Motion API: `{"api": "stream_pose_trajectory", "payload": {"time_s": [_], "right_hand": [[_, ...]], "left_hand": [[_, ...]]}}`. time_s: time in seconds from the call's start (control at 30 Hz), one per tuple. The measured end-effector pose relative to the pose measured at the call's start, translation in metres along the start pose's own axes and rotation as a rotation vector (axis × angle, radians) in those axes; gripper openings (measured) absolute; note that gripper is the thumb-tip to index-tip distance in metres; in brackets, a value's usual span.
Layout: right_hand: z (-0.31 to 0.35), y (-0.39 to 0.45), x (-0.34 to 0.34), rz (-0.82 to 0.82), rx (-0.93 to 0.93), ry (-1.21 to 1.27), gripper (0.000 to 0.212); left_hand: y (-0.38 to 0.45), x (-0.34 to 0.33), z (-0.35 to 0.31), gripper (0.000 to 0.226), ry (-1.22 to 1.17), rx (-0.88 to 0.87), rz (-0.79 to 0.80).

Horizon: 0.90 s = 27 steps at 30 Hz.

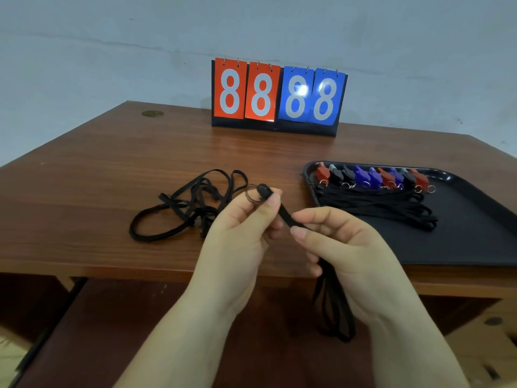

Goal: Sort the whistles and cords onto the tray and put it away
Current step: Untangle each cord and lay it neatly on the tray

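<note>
Far L on the wooden table (112, 175): a loose tangle of black cords (190, 203), lying flat, not on the tray. Just R of it, left hand (237, 233) raised over the table's front edge, thumb + forefinger pinching the bead end of a black cord (285, 214); thin thread loop sticks out by the fingertips. Cord runs down-R into right hand (341, 247), fingers curled round it, rest of cord hanging in loops below the table edge. Behind, centre-back: scoreboard (279, 99), 2 orange + 2 blue cards, all 8s. R side: black tray (475, 233) w/ row of whistles (375, 177) (red, black, blue) along its far rim, straightened cords (377, 208) bundled just in front of them.
</note>
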State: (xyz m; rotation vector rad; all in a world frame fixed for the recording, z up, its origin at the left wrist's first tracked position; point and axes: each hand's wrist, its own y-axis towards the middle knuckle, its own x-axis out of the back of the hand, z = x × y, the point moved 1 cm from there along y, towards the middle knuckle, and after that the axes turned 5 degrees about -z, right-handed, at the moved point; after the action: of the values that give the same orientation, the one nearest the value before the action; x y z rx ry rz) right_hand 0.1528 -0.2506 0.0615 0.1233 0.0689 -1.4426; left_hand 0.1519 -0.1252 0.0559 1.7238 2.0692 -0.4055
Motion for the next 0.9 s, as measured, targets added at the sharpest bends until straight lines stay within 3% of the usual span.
{"api": "stream_pose_trajectory", "payload": {"time_s": [0.3, 0.47, 0.9], "right_hand": [[0.031, 0.012, 0.045, 0.014, 0.172, -0.384, 0.012], [0.042, 0.011, 0.078, 0.006, 0.136, -0.452, 0.009], [0.048, 0.005, 0.17, -0.229, 0.08, -0.677, 0.011]], "left_hand": [[0.009, 0.014, -0.012, 0.016, 0.241, -0.123, -0.018], [0.011, 0.014, -0.007, 0.016, 0.416, -0.154, -0.033], [0.025, -0.029, 0.012, 0.01, 0.796, -0.198, 0.195]]}}
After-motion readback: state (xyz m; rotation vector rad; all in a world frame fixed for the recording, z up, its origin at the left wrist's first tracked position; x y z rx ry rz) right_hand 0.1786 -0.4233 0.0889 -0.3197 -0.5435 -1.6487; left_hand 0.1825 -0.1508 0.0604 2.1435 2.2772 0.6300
